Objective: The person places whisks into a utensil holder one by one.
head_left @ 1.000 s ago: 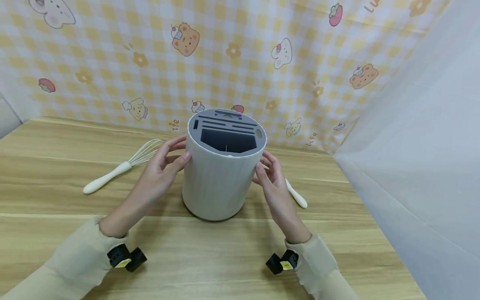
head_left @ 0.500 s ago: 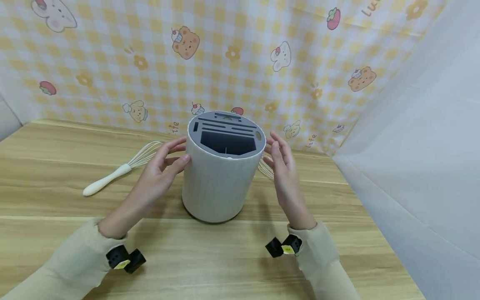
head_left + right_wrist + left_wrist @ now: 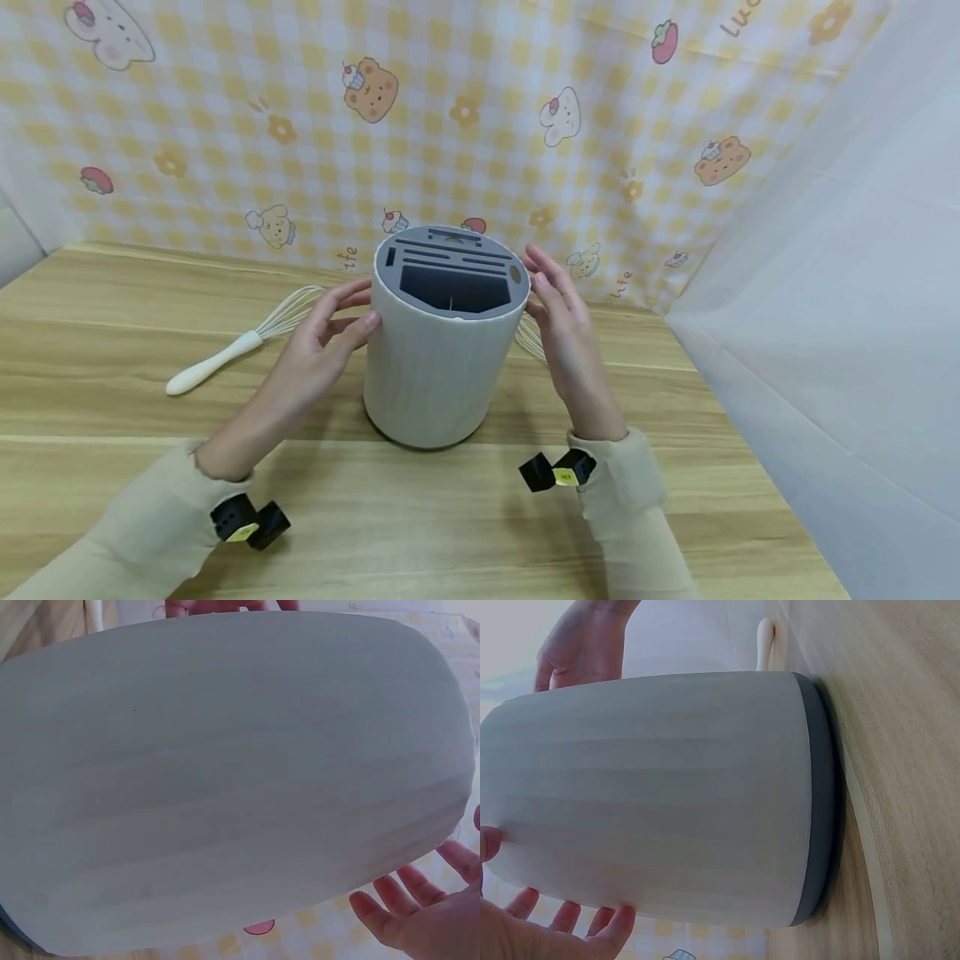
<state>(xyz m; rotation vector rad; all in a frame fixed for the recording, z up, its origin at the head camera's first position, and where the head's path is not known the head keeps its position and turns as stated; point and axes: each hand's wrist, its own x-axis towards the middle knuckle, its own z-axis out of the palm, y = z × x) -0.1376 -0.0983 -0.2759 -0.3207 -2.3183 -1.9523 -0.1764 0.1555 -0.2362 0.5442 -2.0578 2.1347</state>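
The holder (image 3: 438, 379), a pale cylinder, stands on the table (image 3: 405, 525) between the two hands. The left hand (image 3: 318, 337) grips its left flank near the top: thumb on the front wall, fingers bent round the side, with fingertip contact at the wall in the left wrist view. The right hand (image 3: 564, 329) is at the opposite flank, fingers spread and slightly bent beside the upper rim, thumb raised; whether the thumb touches the wall cannot be told.

Between the grips, the holder's grey top (image 3: 387, 279) faces up, with narrow slots toward the back and one wide compartment toward the front. Below the grips, a dark base band (image 3: 823, 795) meets the tabletop.

To the left of the left hand lies a whisk (image 3: 243, 343), white handle toward the person, wires toward the hand. Wire loops (image 3: 529, 335) show between the holder and the right hand, partly hidden by both. Beyond the grips hangs a yellow checked cloth (image 3: 465, 158). Below each grip, a black device (image 3: 251, 521) sits at the cuff of a beige sleeve (image 3: 142, 525).
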